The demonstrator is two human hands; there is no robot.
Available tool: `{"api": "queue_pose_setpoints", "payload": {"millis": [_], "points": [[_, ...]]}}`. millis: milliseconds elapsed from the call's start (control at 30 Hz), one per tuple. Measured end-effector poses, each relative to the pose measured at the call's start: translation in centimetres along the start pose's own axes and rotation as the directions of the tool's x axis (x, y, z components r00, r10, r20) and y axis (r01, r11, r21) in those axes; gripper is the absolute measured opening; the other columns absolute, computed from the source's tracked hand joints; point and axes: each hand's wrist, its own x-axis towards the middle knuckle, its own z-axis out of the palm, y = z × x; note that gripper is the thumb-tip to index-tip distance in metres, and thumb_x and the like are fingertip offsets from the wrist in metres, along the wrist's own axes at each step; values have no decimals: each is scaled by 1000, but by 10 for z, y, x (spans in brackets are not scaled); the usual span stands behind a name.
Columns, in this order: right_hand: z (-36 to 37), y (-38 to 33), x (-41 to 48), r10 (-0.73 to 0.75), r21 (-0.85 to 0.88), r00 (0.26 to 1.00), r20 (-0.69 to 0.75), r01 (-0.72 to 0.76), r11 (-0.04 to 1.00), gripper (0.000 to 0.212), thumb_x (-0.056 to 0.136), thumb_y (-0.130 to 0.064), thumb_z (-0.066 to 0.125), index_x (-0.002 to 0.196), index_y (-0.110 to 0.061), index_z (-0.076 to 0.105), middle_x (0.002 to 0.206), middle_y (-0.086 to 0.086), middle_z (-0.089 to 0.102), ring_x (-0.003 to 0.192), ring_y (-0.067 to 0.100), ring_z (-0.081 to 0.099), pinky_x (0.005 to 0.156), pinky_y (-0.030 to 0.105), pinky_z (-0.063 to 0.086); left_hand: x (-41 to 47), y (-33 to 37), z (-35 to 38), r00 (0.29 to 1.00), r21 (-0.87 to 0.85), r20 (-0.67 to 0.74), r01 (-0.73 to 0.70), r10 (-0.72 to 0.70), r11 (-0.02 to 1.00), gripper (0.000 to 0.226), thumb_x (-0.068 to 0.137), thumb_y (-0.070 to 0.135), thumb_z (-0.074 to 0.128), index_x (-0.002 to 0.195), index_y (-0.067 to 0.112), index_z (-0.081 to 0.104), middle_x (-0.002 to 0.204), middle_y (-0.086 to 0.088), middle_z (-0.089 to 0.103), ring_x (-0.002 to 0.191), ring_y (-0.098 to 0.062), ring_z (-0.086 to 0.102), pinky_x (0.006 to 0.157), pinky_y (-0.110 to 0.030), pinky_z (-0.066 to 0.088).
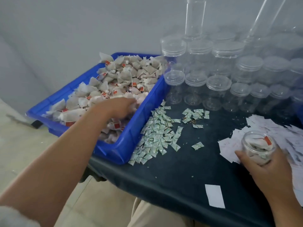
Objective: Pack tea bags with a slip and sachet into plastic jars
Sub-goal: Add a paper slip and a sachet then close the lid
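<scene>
A blue bin (141,122) at the table's left holds a heap of pyramid tea bags (124,74) with red tags. My left hand (119,106) reaches into the bin, fingers buried among the bags near its right wall; what it grips is blurred. My right hand (268,167) grips an open clear plastic jar (257,145), tilted toward me, with tea bags and a red tag inside. Small green-white sachets (157,136) lie scattered beside the bin. White paper slips (268,128) are spread under and behind the jar.
Lidded empty clear jars (218,82) are stacked in rows at the back right, with tall clear tubes (195,17) behind them. One white slip (214,195) lies near the front edge of the dark table (188,174). The bin overhangs the table's left edge.
</scene>
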Motion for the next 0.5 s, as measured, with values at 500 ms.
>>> {"api": "queue_pose_setpoints", "payload": {"millis": [500], "points": [[0, 2, 4, 28, -15, 1000, 13, -27, 1000, 63, 74, -63, 91, 107, -16, 67, 97, 0, 74, 95, 27, 69, 83, 36, 54, 38, 10, 12, 991, 87, -97, -87, 95, 992, 10, 103, 21, 48, 108, 19, 57, 114, -10, 68, 99, -31, 64, 90, -46, 55]]}}
